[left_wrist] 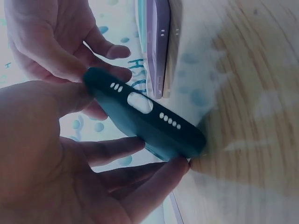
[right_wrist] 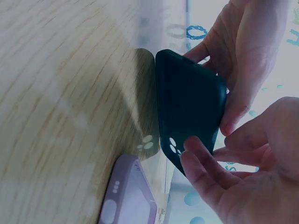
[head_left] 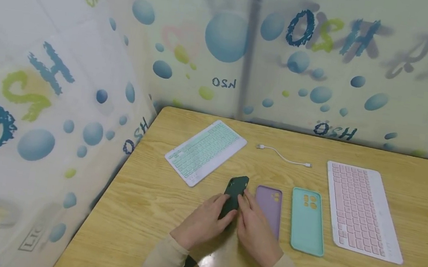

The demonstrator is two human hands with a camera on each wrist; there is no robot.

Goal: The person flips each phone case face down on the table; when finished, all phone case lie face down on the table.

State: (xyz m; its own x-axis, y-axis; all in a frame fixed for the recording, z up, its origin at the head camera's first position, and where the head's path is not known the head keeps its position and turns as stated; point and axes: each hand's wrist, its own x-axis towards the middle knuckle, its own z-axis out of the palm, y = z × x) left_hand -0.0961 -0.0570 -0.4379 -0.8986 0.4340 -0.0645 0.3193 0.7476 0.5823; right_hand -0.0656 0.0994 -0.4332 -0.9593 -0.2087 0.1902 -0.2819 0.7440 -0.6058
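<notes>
A dark green phone case point(head_left: 234, 192) is held tilted just over the tabletop by both hands. Light shows through the port opening and the small holes along its end in the left wrist view. My left hand point(head_left: 205, 221) grips the case, thumb on one long edge and fingers on the other. My right hand point(head_left: 257, 234) pinches its right side near the camera holes, fingertips lying against the case point(right_wrist: 191, 100) there in the right wrist view. Beside the right hand lies a purple phone case point(head_left: 269, 205), partly covered by that hand.
A teal phone case point(head_left: 307, 225) lies right of the purple one. Farther right is a white keyboard with pink keys point(head_left: 361, 209); at back left, one with mint keys point(head_left: 205, 152). A short white cable point(head_left: 285, 158) lies behind the cases. Patterned curtains point(head_left: 204, 83) border the wooden table point(head_left: 128, 212).
</notes>
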